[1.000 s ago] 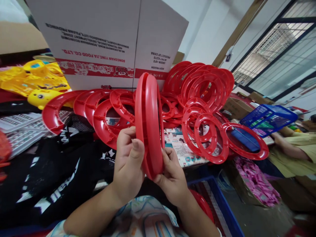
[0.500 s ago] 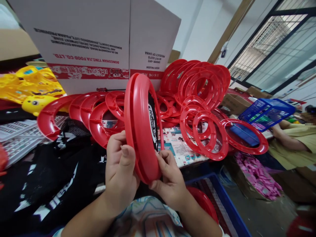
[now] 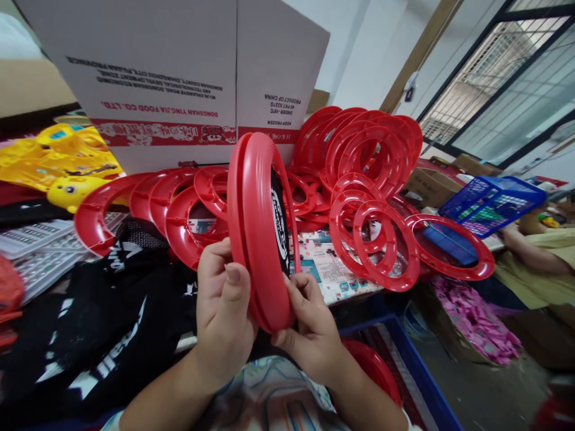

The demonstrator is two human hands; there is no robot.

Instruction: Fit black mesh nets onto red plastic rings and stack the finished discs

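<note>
Upright in front of me stands a red plastic disc (image 3: 263, 227), seen nearly edge-on, with a black fabric centre (image 3: 279, 218) bearing white lettering. A dark gap runs along its rim between two red halves. My left hand (image 3: 224, 305) is closed on its lower left side, thumb up near the rim and fingertips hidden behind it. At the lower right, my right hand (image 3: 309, 323) pinches the edge between thumb and fingers. Black printed fabric (image 3: 103, 341) lies to the left of my hands. Loose red rings (image 3: 386, 245) rest just right of the disc.
A large white carton (image 3: 171, 72) stands behind, with more red rings (image 3: 372, 146) piled beside it. Yellow plastic toys (image 3: 72, 191) lie left. A blue crate (image 3: 422, 383) sits below right. Farther right, a person's arm (image 3: 534, 251) is by a blue basket (image 3: 494, 203).
Both hands keep their hold on the disc, which has hardly turned. The whole scene has shifted slightly to the right in view.
</note>
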